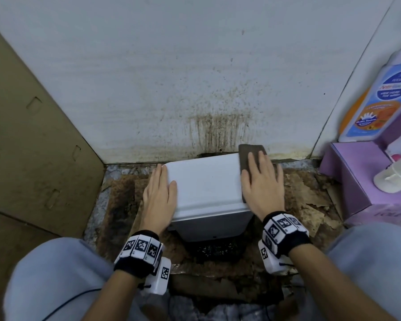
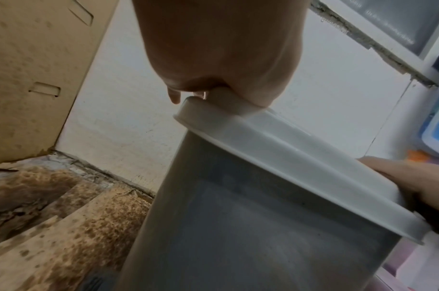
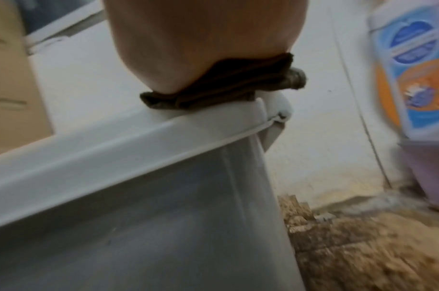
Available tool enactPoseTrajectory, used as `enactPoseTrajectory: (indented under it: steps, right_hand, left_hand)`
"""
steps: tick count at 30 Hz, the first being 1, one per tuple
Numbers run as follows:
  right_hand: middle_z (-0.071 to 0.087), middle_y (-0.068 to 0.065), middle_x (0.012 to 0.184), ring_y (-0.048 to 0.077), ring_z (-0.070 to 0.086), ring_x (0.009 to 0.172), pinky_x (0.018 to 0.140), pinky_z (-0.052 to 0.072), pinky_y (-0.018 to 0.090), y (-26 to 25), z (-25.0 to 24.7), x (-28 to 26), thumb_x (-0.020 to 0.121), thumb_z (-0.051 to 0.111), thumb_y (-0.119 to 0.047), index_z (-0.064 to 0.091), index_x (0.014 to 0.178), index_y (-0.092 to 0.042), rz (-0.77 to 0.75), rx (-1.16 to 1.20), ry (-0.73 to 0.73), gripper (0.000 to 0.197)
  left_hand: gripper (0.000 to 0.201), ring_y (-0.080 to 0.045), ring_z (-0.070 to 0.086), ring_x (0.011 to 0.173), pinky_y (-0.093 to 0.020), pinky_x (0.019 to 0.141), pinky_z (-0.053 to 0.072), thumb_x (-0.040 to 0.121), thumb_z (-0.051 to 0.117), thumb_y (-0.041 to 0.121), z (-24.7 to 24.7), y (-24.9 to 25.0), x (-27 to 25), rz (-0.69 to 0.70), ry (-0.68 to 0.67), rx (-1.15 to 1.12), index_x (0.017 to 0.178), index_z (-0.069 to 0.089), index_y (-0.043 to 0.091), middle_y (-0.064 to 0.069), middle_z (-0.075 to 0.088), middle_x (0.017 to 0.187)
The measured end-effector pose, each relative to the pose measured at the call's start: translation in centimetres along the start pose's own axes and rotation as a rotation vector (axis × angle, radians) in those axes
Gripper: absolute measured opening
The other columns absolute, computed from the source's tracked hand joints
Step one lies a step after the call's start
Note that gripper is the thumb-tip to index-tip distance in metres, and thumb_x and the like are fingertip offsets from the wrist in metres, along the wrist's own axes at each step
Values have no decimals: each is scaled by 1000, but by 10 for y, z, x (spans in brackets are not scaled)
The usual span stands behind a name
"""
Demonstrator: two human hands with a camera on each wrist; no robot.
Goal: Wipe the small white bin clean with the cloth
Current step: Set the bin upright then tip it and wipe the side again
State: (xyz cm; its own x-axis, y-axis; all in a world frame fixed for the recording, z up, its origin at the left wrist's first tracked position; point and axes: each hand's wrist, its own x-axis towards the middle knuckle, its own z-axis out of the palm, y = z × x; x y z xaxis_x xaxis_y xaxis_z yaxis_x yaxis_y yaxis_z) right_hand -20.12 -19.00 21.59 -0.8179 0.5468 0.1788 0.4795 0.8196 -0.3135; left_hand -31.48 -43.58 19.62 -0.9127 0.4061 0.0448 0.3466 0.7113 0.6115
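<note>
Flat on the folded brown cloth [image 1: 250, 156], my right hand [image 1: 262, 181] has its fingers straight and pressing down, so it pins the cloth rather than gripping it; the cloth lies along the right edge of the lid of the small white bin [image 1: 206, 181], its far end sticking out past the back corner. Across from it, my left hand [image 1: 159, 193] lies against the left edge of the lid with straight fingers and the thumb resting on top, bracing without clutching. The bin stands on the floor between my knees, close against the stained wall [image 1: 218, 126], on torn, dirty cardboard [image 1: 310, 198]. I judge I am partway through wiping the lid top, with the sides not yet touched. From the right wrist view the cloth sits right at the rim, near the hinge corner. What worries me is that the cloth is only pinned under a flat palm: a hard stroke toward the wall could push it off the back edge onto the dirty floor. The left hand only leans on the lid, so a sideways push might skid or tip the light bin toward the purple box [image 1: 347, 179] and the big bottle [image 1: 380, 98] on my right.
</note>
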Motion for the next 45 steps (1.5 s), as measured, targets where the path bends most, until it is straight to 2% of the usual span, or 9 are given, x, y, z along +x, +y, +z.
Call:
enactPoseTrajectory:
  steps: [6, 12, 17, 21, 25, 30, 35, 41, 45]
  right_hand:
    - [46, 7, 154, 31, 43, 139, 111, 35, 43, 21, -11, 11, 105, 29, -50, 35, 155, -26, 324, 571, -76, 55]
    - [49, 2, 152, 28, 43, 140, 116, 34, 49, 25, -10, 12, 96, 45, -64, 44, 151, -27, 527, 955, -129, 66]
    - [56, -3, 146, 23, 48, 136, 114, 38, 48, 3, -10, 7, 102, 44, -50, 50, 147, -30, 437, 1030, -62, 50]
    - [63, -12, 132, 19, 53, 129, 111, 42, 46, -25, -11, 2, 104, 41, -47, 57, 139, -35, 343, 1112, -67, 40]
    - [68, -17, 123, 9, 60, 120, 107, 47, 41, -53, -12, -6, 105, 43, -46, 61, 135, -32, 262, 1232, -126, 37]
    - [62, -23, 133, 4, 56, 127, 112, 42, 43, -83, -2, -12, 102, 41, -56, 52, 141, -45, 158, 1262, -236, 41]
    - [55, -26, 137, -5, 47, 132, 107, 38, 10, -111, -6, -19, 109, 38, -40, 46, 147, -38, 82, 1346, -285, 40]
    - [10, -25, 165, -8, 8, 150, 128, 10, 34, -141, 26, -29, 101, 17, -63, 13, 153, -50, 81, 1290, -335, 54]
    - [11, -19, 167, -6, 6, 152, 128, 8, 37, -157, 49, -37, 98, 4, -68, 12, 159, -40, 15, 1131, -176, 67]
  left_hand:
    - [57, -4, -1, 156, -37, 124, 2, 111, 23, 41, -3, 1, -1, -7, -22, 21, 164, 10, 26, 13, 1, 171]
    - [55, -2, 0, 155, -39, 123, 4, 111, 22, 41, -7, -4, 2, -18, -29, 23, 164, 11, 29, 16, 2, 171]
    - [53, -6, 2, 156, -45, 123, 3, 111, 21, 37, -23, -18, 10, -99, 6, 105, 163, 17, 28, 13, 8, 171]
    - [49, -14, 11, 157, -47, 123, 8, 111, 31, 26, -33, -20, 11, -130, 183, 93, 160, 32, 21, 5, 23, 169]
    - [54, -19, 23, 155, -42, 125, 15, 107, 29, 38, -38, 5, 9, 22, 222, -52, 155, 39, 14, -2, 35, 164]
    - [58, -2, 22, 151, -27, 123, 15, 105, 27, 52, -45, 41, 13, 172, 107, -207, 155, 36, 25, 10, 31, 164]
    - [63, 2, 13, 153, -35, 127, 13, 103, 21, 59, -50, 32, 24, 181, 18, -191, 159, 25, 30, 13, 20, 167]
    - [58, 16, 3, 147, -8, 118, 1, 109, 22, 47, -64, 18, 30, 156, -39, -145, 163, 17, 25, 23, 11, 163]
    - [53, 9, 9, 150, -9, 117, 3, 112, 25, 37, -71, 13, 28, 122, -52, -171, 163, 16, 23, 21, 15, 162]
